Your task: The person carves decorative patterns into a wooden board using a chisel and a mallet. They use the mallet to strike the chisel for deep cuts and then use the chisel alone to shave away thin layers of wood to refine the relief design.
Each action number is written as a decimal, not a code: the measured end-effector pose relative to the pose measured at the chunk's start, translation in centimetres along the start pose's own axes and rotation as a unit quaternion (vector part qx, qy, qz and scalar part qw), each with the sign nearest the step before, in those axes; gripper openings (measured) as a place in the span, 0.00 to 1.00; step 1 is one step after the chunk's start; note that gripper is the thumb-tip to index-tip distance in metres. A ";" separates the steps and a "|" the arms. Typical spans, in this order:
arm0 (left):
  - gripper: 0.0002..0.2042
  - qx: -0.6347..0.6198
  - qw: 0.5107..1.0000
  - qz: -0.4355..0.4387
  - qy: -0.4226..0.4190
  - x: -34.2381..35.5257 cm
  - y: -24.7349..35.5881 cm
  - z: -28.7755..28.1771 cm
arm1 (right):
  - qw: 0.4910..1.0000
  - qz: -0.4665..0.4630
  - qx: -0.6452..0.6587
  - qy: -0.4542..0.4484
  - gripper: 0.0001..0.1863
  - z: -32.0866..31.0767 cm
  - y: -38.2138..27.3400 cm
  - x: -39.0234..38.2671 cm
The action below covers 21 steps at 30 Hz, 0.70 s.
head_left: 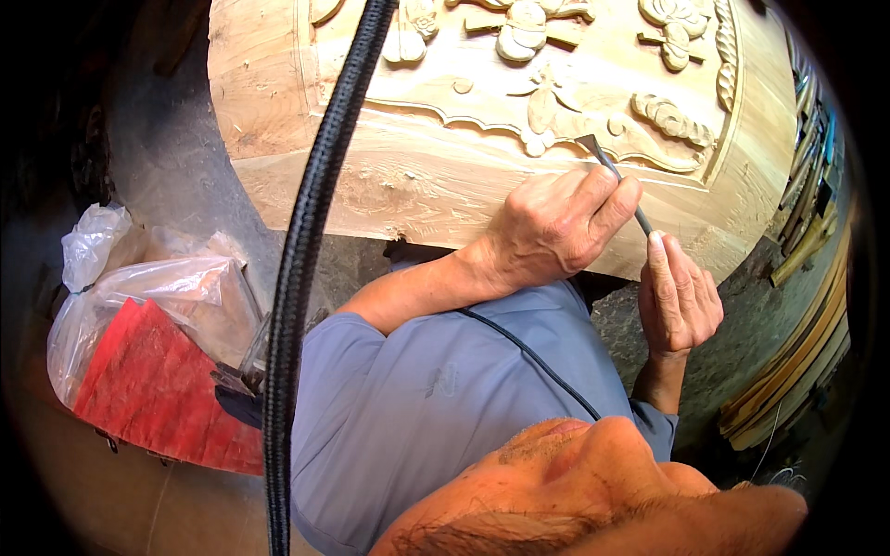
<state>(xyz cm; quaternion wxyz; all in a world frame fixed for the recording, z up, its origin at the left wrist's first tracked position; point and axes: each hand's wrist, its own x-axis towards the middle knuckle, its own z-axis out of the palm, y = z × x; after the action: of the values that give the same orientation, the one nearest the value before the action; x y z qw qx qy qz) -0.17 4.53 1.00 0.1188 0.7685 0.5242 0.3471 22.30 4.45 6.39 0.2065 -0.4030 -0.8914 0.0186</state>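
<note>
A pale wooden panel with raised carvings fills the upper view. My left hand grips a slim metal chisel partway along its shank, low over the panel. The chisel's wide flat tip lies at the wavy carved border, to the right of a carved figure. My right hand holds the lower end of the chisel, just past the panel's near edge, with the fingers pinched on it.
A black braided cable crosses the view at left. Clear plastic bags and a red sheet lie at lower left. Long tools stand along the right, with curved-looking boards below them. A thin cord runs over my shirt.
</note>
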 end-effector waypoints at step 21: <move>0.16 0.011 0.999 0.001 0.034 0.3 0.0 0.6 | 0.994 0.021 0.107 0.011 0.20 0.6 1.9 1.0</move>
<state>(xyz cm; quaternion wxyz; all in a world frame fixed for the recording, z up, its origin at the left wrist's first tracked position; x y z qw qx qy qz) 0.30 4.95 0.70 0.0921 0.7579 0.5313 0.3673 22.86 6.55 5.82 0.2581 -0.3973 -0.8732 0.1141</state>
